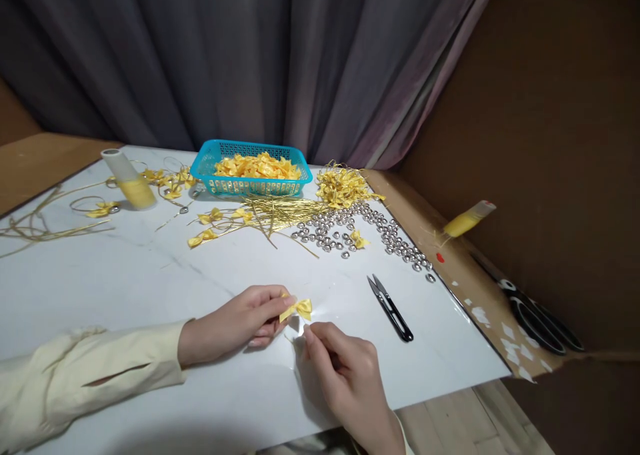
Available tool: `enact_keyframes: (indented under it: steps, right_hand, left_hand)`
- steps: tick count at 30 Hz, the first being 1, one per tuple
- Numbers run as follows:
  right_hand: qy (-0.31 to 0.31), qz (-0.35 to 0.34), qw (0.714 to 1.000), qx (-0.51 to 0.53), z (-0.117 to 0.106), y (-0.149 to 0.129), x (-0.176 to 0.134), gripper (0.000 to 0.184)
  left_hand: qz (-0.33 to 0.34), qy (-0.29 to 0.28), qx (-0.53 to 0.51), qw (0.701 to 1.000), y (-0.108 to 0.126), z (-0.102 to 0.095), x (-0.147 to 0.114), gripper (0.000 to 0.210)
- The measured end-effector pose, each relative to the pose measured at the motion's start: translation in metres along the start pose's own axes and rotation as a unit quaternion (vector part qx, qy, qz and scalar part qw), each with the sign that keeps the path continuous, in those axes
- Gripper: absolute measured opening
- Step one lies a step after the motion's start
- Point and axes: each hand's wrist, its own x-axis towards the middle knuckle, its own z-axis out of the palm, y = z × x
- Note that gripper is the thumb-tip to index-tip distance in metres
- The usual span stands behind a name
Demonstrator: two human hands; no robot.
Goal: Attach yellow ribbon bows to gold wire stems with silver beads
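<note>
White marbled tabletop [200,288], grey curtain [240,55] behind, brown panel [540,108] at right. Yellow ribbon bow [303,308] is over the tabletop's near half, pinched by left hand [245,321]. Right hand [345,368]: thumb and index closed together just below; can't tell on what. Thread snips [393,311] lie right.

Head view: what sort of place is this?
Probably a small craft worktable, whether at home or in a workshop I can't tell: a blue basket of yellow ribbon pieces, scattered silver beads and black-handled thread snips.
</note>
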Motion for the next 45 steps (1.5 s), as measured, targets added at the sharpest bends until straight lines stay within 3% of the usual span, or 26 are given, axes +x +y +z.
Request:
enact_keyframes:
  steps: [15,25,45]
  right_hand:
    - [-0.01,-0.051,0.997,-0.063,0.0038,-0.001,-0.0031,0.018]
    - [-0.036,0.017,0.999,0.011,-0.0028,-0.0036,-0.0006,0.026]
    - [-0.038,0.014,0.999,0.003,-0.0007,-0.0019,-0.0016,0.024]
  left_hand:
    - [0.022,-0.016,0.069,0.997,-0.0019,0.0041,-0.0046,0.039]
    - [0.036,0.001,0.139,0.99,-0.004,0.002,-0.0035,0.038]
    - [0.027,-0.067,0.074,0.995,-0.0047,-0.0036,-0.0037,0.034]
